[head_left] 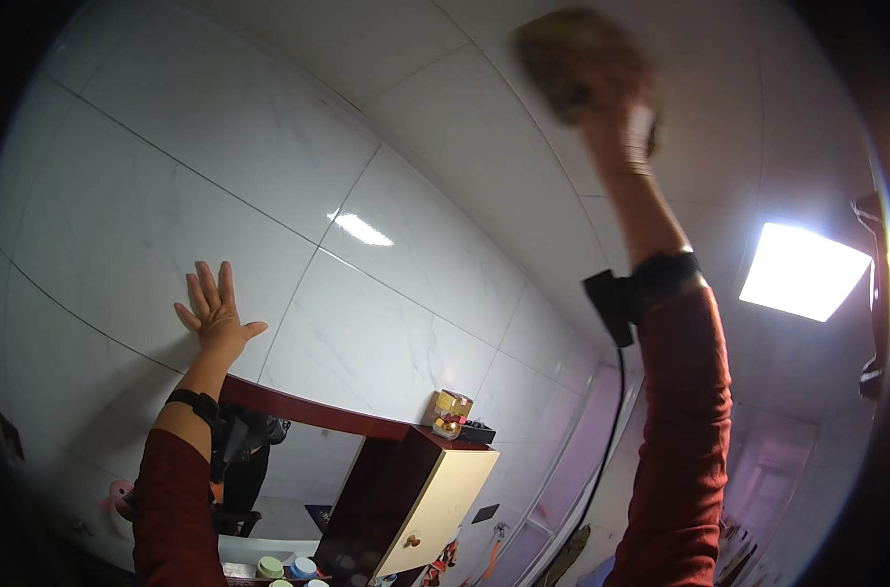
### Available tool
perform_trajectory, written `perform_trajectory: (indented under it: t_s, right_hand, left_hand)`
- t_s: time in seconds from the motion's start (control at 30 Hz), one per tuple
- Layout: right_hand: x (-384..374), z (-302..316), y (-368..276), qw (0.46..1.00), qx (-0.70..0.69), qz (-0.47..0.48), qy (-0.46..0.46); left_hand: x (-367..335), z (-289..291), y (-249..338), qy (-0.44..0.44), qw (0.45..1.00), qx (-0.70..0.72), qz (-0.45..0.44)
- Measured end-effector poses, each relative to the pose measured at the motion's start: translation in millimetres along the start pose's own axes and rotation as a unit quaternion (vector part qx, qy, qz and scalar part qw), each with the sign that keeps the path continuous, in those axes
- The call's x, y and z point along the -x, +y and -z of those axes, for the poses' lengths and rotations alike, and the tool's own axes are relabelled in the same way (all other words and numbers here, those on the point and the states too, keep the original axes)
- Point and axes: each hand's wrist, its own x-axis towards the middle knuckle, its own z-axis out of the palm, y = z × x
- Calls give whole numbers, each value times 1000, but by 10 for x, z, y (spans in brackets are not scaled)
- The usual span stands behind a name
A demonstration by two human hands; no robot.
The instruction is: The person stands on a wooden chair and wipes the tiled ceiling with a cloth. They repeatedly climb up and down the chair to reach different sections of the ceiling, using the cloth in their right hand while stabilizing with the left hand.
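Fingers spread, my left hand (215, 318) rests its palm against the white marbled wall tiles (229, 215), above a mirror. My right hand (623, 93) is raised high to the pale ceiling panels (464, 88). Motion smears it, but it grips a brownish cloth (557, 61) that looks pressed to the panels or very near them. The cloth's exact edges and folds are blurred. Dark bands circle both my forearms, and a black cord hangs from the right one.
A lit square ceiling lamp (805, 272) is right of my right arm. Below stand a dark-red-framed mirror (303, 479) and a cabinet (440, 504) with a cream door. A gold box (452, 411) and a black tray (478, 431) sit on top. Lidded jars (303, 567) line the bottom edge.
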Motion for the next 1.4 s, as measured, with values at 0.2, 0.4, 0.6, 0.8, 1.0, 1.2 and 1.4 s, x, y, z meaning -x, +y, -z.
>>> perform_trajectory:
  t_s: [0.2,0.4,0.6,0.8,1.0,1.2,1.4]
  right_hand:
    - [-418,127,117,945,293,-92,112]
    - [275,-1094,-961,993,-2,34,-110]
    - [1493,-798,-740,925,-51,-49,-374]
    - [1392,-917,-812,979,-60,-1,-193]
    - [861,-1130,-1099,985,3,-63,-159]
    - [1216,-460,-883,956,111,-130,-239]
    - [925,-1279,-1184,968,66,-110,-217]
  left_hand:
    - [2,36,27,-17,1000,4,8]
    - [-9,-24,-25,3,1000,12,-14]
    - [-24,16,-52,-25,999,33,-27]
    - [-58,36,-36,-57,998,5,-11]
    - [-80,-98,-65,-1,999,24,-28]
    - [-117,-94,-86,-24,999,41,-24]
    - [-101,-112,-86,-13,999,22,-28]
